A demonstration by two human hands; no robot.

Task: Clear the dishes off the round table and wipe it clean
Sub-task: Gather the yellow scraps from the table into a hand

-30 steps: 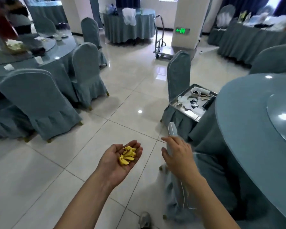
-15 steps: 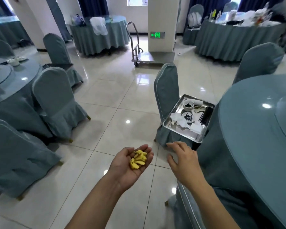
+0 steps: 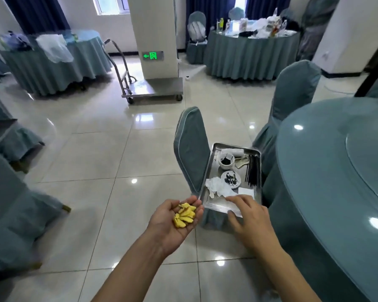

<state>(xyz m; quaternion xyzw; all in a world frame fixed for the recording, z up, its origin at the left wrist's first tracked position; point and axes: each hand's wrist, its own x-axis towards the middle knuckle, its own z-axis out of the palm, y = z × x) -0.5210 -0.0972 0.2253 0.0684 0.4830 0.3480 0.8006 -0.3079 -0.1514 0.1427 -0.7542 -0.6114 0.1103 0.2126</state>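
Note:
My left hand [image 3: 172, 221] is palm up and cups a small heap of yellow scraps [image 3: 184, 215] just left of the tray's near corner. My right hand [image 3: 247, 214] reaches over the near edge of the steel tray [image 3: 258, 171], fingers spread and relaxed, holding nothing. The tray lies on the seat of a covered chair [image 3: 189, 149] and carries a small bowl [image 3: 226, 161], a saucer [image 3: 231, 180], black chopsticks [image 3: 251, 171] and crumpled white napkins [image 3: 218, 188]. The round table [image 3: 327, 192] with its glass turntable stands on the right.
Another covered chair [image 3: 292, 101] stands by the table's far side, more covered chairs [image 3: 9, 203] line the left edge. A steel cart [image 3: 153, 90] is parked by the pillar. Cluttered round tables [image 3: 249, 51] stand at the back, across open tiled floor.
The view swung right and closer to the tray. My right hand left the chair back and came forward over the tray's near edge; my left hand, still cupping the scraps, moved beside the tray.

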